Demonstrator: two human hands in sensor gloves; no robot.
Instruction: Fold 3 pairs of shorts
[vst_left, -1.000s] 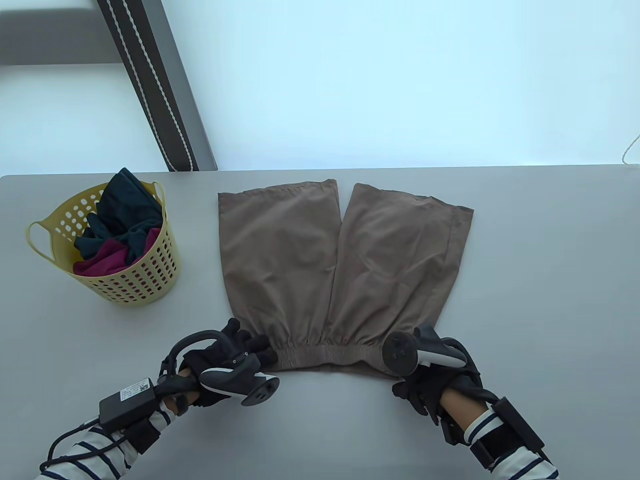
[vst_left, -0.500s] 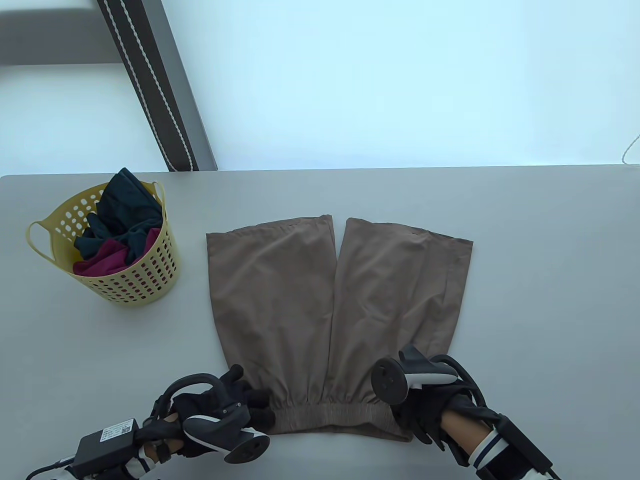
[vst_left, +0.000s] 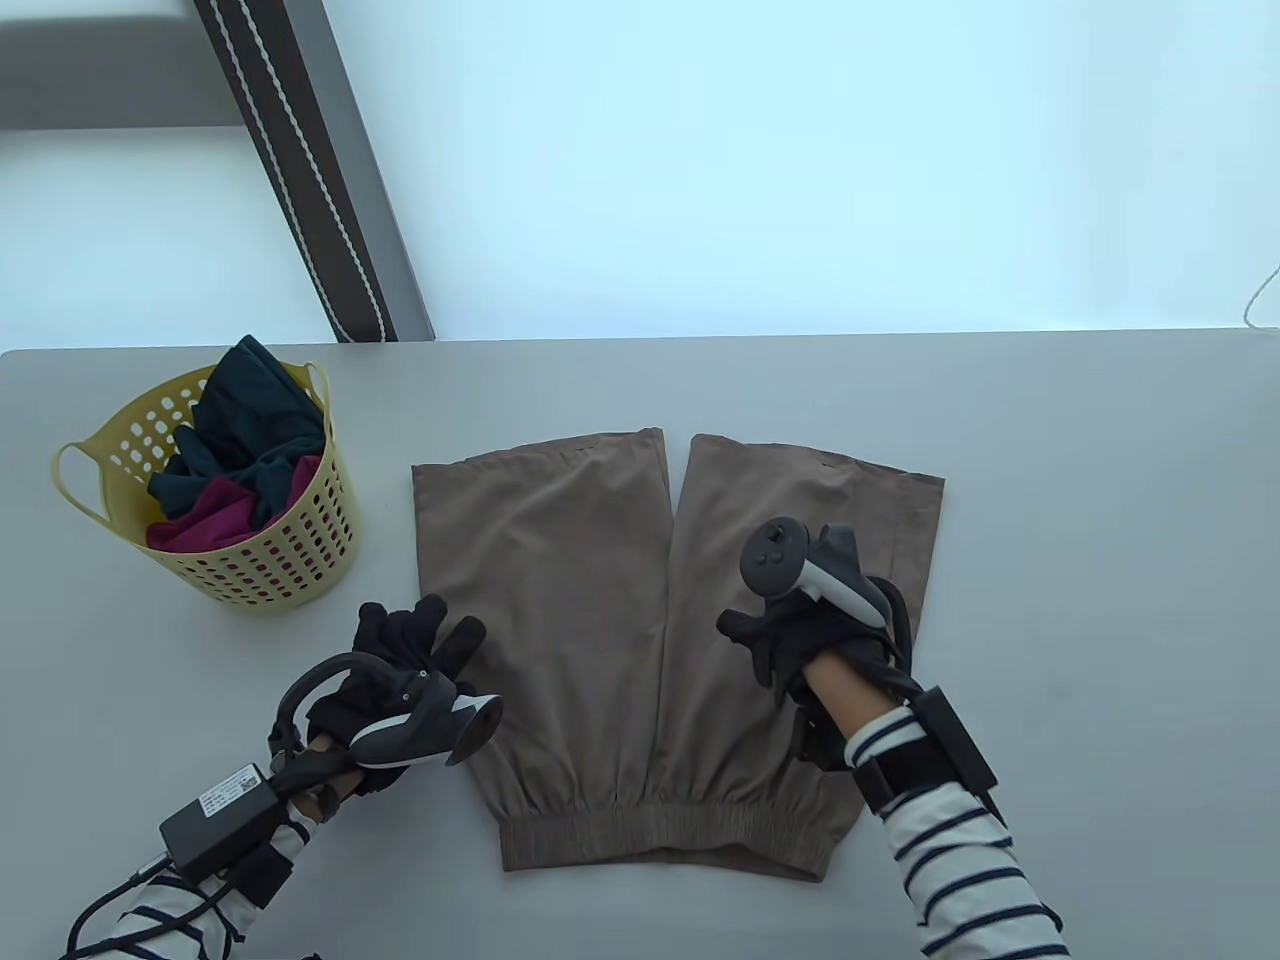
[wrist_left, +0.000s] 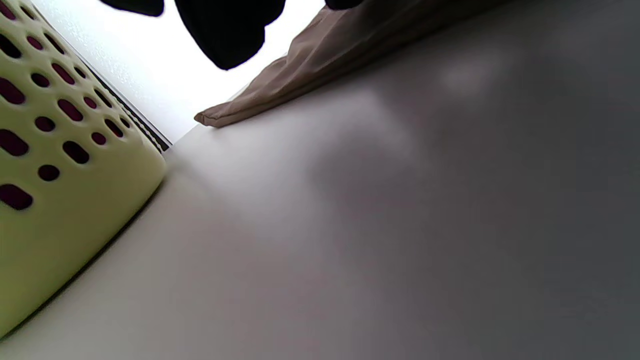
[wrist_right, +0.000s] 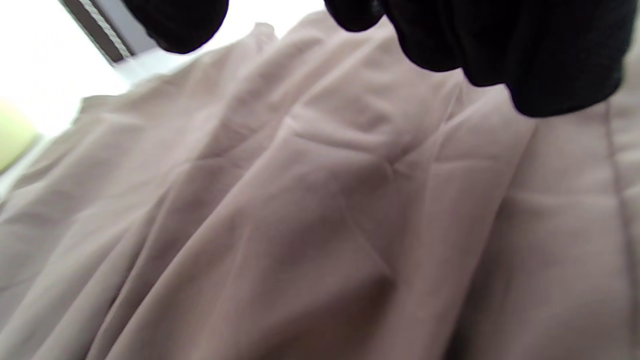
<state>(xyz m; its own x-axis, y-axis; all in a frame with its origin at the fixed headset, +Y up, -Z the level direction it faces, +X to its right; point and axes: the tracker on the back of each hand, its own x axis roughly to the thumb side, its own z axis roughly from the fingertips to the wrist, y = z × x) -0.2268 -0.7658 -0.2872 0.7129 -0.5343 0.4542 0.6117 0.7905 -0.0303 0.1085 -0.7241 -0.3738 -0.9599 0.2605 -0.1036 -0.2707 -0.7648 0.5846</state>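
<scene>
We see the brown shorts (vst_left: 640, 640) spread flat on the grey desk (vst_left: 1100, 600), waistband toward the near edge and the two legs pointing away, a narrow slit of desk showing between them.

The left hand (vst_left: 400, 665) hovers at the left edge of the shorts, about level with the middle of the left leg. Its grip is loose and open: the gloved fingers (vst_left: 425, 625) reach forward nearly straight and hold nothing, and one fingertip lies over the cloth's border; we cannot tell whether it touches. In the left wrist view the fingertips (wrist_left: 225, 35) hang above the desk beside the hem of the shorts (wrist_left: 310, 65), with bare desk below.

The right hand (vst_left: 800, 640) is over the right leg of the shorts, its tracker (vst_left: 800, 565) on top. In the right wrist view the fingers (wrist_right: 500, 45) are bent downward above rumpled cloth (wrist_right: 300, 200), and no fold is caught between them; we read this grip as relaxed and empty, though contact with the fabric cannot be judged.

A yellow perforated basket (vst_left: 290, 570) stands well to the left of the shorts, holding dark green clothes (vst_left: 250, 430) and a magenta garment (vst_left: 210, 525). Between basket and shorts lies a strip of bare desk, and open desk runs wide to the right of the shorts and beyond the leg hems up to the far edge.
</scene>
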